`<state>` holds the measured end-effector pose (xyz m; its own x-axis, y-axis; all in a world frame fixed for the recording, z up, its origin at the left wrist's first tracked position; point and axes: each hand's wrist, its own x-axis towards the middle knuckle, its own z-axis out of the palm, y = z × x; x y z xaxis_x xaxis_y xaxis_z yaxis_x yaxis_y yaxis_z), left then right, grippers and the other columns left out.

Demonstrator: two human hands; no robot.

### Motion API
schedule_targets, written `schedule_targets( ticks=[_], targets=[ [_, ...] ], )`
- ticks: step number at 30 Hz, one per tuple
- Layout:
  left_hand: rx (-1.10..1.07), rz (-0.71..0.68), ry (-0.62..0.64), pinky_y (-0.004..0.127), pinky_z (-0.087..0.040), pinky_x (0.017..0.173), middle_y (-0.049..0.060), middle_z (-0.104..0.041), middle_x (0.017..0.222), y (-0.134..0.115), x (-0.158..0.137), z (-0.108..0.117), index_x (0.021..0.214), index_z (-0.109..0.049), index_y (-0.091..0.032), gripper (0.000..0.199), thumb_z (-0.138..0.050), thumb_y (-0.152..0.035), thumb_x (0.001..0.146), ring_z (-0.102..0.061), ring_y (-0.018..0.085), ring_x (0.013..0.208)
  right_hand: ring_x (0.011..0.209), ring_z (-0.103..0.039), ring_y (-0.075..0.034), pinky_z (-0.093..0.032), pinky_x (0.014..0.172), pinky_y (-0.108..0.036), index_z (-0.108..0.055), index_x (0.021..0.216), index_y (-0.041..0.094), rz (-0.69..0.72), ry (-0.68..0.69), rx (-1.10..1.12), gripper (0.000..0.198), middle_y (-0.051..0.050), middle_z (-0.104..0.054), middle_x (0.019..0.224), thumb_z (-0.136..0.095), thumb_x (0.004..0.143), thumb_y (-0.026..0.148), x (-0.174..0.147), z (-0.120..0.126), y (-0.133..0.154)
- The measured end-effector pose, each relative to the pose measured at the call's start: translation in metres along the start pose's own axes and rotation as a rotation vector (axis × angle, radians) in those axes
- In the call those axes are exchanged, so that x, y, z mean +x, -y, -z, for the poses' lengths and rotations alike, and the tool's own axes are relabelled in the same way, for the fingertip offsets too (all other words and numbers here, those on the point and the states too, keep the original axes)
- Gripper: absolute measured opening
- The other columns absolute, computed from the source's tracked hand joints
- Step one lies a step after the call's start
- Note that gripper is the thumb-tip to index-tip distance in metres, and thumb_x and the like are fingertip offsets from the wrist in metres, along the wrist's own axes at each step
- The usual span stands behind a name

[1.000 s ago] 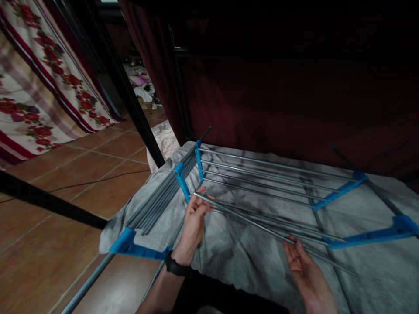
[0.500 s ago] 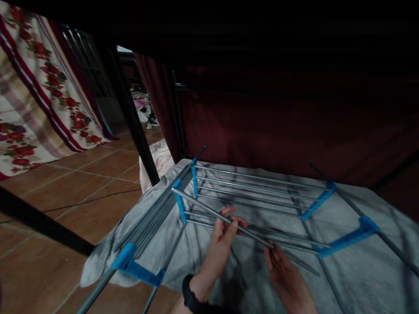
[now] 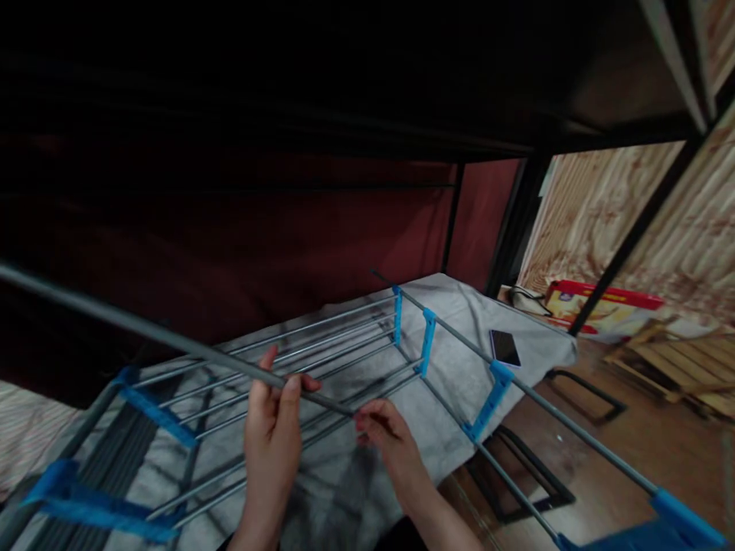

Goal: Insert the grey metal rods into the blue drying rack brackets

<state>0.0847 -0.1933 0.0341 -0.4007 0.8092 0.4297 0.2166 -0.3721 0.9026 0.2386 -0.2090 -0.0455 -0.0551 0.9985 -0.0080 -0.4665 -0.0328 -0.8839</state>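
A long grey metal tube (image 3: 172, 337) slants across the view, raised above a rack frame. My left hand (image 3: 279, 417) is closed round the tube, thumb on top. At the tube's right end my right hand (image 3: 382, 428) pinches the tip with its fingers. Below lies the partly assembled rack, with thin metal rods (image 3: 321, 340) running between blue plastic brackets (image 3: 155, 409). More blue brackets (image 3: 494, 398) sit along the right-hand pole (image 3: 563, 421).
The rack rests on a grey blanket (image 3: 459, 306) beneath a dark overhead frame. A phone (image 3: 505, 348) lies on the blanket at right. Black metal frames (image 3: 528, 474), a red and yellow box (image 3: 602, 306) and a wooden slatted piece (image 3: 677, 360) are on the floor. Several loose tubes (image 3: 109, 451) lie left.
My view has swung to the right, bringing the phone and box into sight. Both hands still hold the tube, whose far end now reaches past the left edge of view.
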Motion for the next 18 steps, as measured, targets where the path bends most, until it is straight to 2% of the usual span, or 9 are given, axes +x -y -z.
schedule_targets(
  ticks=[2, 4, 7, 12, 15, 18],
  targets=[
    [0.061, -0.021, 0.06, 0.032, -0.053, 0.086, 0.0, -0.07, 0.082, -0.011, 0.006, -0.006, 0.143, -0.05, -0.02, 0.058, -0.057, -0.05, 0.094, -0.068, 0.017, 0.083, 0.101, -0.06, -0.021, -0.048, 0.092, -0.035, -0.071, 0.098, 0.028, 0.186, -0.067, -0.178, 0.02, -0.002, -0.068, 0.103, -0.073, 0.084, 0.042, -0.003, 0.001, 0.003],
    [0.119, -0.034, 0.123, 0.03, -0.053, 0.081, 0.0, -0.07, 0.08, -0.016, 0.005, -0.013, 0.138, -0.055, -0.019, 0.053, -0.057, -0.049, 0.094, -0.067, 0.018, 0.081, 0.111, -0.058, -0.022, -0.044, 0.102, -0.037, -0.07, 0.107, 0.03, 0.257, -0.058, -0.275, 0.022, -0.002, -0.067, 0.113, -0.069, 0.087, 0.038, -0.004, -0.001, 0.004],
    [0.185, -0.062, 0.214, 0.029, -0.053, 0.078, 0.0, -0.072, 0.083, -0.014, -0.004, -0.023, 0.136, -0.057, -0.021, 0.05, -0.058, -0.049, 0.094, -0.068, 0.018, 0.08, 0.111, -0.06, -0.023, -0.043, 0.104, -0.04, -0.069, 0.113, 0.03, 0.215, 0.015, -0.271, 0.026, -0.004, -0.068, 0.116, -0.068, 0.088, 0.036, -0.005, -0.006, 0.003],
    [0.255, -0.117, 0.371, 0.029, -0.053, 0.079, 0.004, -0.076, 0.108, 0.004, -0.022, -0.035, 0.117, -0.069, -0.026, 0.031, -0.059, -0.045, 0.094, -0.072, 0.021, 0.093, 0.108, -0.064, -0.024, -0.046, 0.103, -0.042, -0.069, 0.116, 0.03, 0.193, 0.126, -0.221, 0.029, -0.004, -0.071, 0.113, -0.068, 0.087, 0.032, 0.0, -0.012, -0.006],
    [0.254, -0.133, 0.39, 0.031, -0.053, 0.085, 0.005, -0.076, 0.111, 0.011, -0.029, -0.039, 0.114, -0.071, -0.026, 0.028, -0.06, -0.043, 0.094, -0.072, 0.024, 0.101, 0.107, -0.065, -0.024, -0.048, 0.102, -0.041, -0.068, 0.12, 0.031, 0.194, 0.137, -0.234, 0.033, -0.002, -0.073, 0.109, -0.066, 0.087, 0.029, 0.002, -0.014, -0.01],
    [0.27, -0.117, 0.383, 0.032, -0.054, 0.085, 0.006, -0.077, 0.11, 0.01, -0.032, -0.041, 0.115, -0.071, -0.026, 0.029, -0.059, -0.043, 0.095, -0.072, 0.024, 0.101, 0.106, -0.066, -0.025, -0.05, 0.098, -0.039, -0.068, 0.119, 0.03, 0.223, 0.16, -0.291, 0.031, -0.002, -0.074, 0.107, -0.064, 0.088, 0.029, 0.004, -0.014, -0.009]
  ],
)
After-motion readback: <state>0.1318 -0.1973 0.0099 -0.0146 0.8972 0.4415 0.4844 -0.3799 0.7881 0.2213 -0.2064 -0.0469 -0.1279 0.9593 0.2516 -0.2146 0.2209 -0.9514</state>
